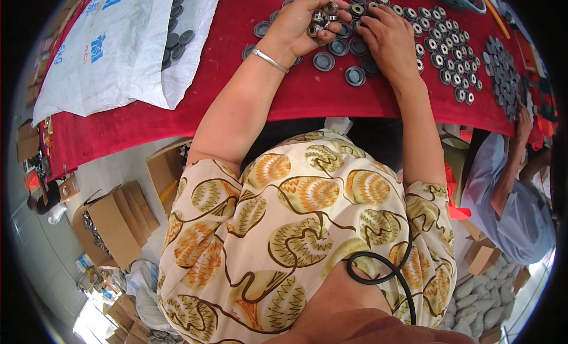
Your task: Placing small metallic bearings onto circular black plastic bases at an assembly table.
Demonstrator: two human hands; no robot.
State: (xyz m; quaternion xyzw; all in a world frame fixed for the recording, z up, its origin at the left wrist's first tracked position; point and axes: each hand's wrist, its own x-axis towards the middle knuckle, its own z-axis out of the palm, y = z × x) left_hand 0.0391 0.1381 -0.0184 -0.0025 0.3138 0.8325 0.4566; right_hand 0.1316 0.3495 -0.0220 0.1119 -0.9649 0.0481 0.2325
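My left hand is turned palm up over the red-covered table, its fingers curled round several small shiny metal bearings. Just to the right, my right hand reaches down among round grey plastic caps, fingers bent and fingertips on or close to one of them. Whatever sits under those fingertips is hidden. Loose caps lie below and beside both hands. Beyond and right of my right hand spread many caps with metal rings seated in their centres.
At the left lies a white woven sack with grey caps at its opening. A pile of dark grey parts covers the table's right end, where another person's hand rests. Cardboard boxes stand on the floor, lower left.
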